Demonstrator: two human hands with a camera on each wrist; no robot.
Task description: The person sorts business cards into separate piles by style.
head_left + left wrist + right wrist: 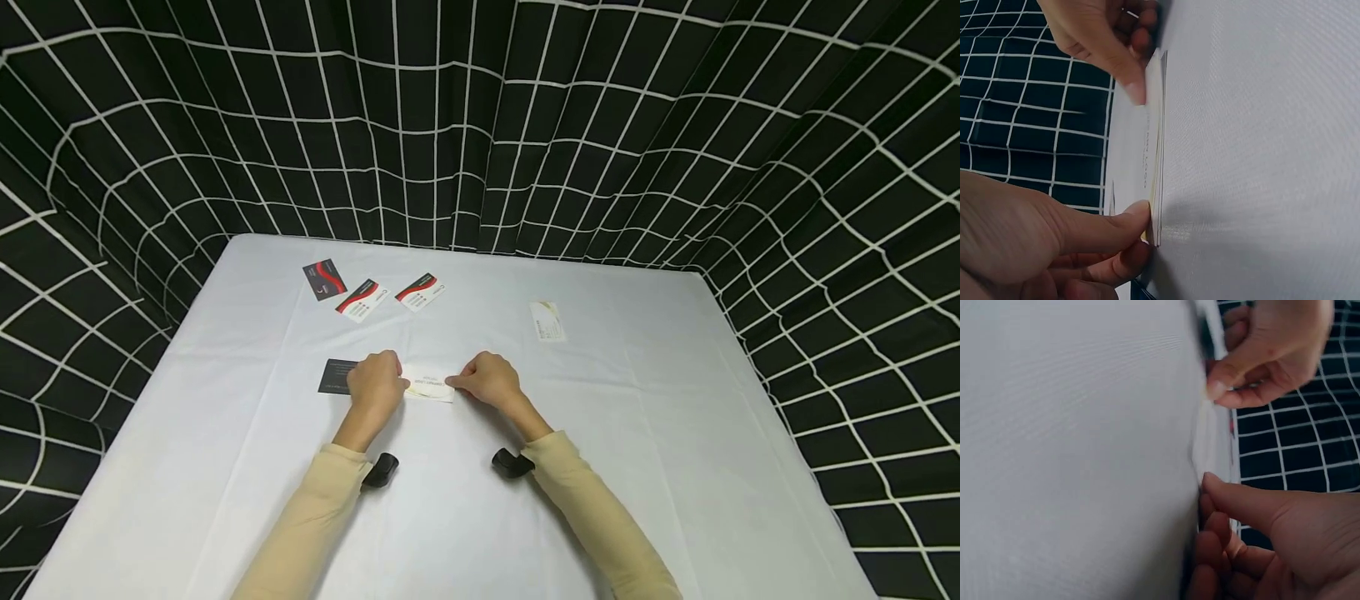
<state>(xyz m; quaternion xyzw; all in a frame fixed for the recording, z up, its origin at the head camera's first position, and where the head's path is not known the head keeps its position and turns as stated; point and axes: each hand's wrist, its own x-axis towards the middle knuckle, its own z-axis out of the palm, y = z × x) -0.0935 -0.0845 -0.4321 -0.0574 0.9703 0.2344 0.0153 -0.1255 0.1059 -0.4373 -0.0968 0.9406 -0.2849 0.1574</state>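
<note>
One thin stack of white cards (430,388) between left hand (375,385) and right hand (491,379), long axis running hand to hand. Left thumb and fingers pinch left end, right ones right end; neither nearer. Whether stack touches white cloth (600,517), hard to tell.

The white rectangular cards with pale gold edging (429,390) between the hands look like smooth, stiff paper with a mostly matt face, and the dark grey rectangular card (334,377) beside them also looks like smooth paper. The broad white tablecloth (450,517) is matt cloth, its fine ribbed weave plain in the left wrist view. The black curtain with white grid lines (442,150) looks like matt, softly folded cloth, the long beige sleeves (306,525) like smooth, matt fabric, and the small black wrist-worn pieces (381,471) like smooth plastic.
</note>
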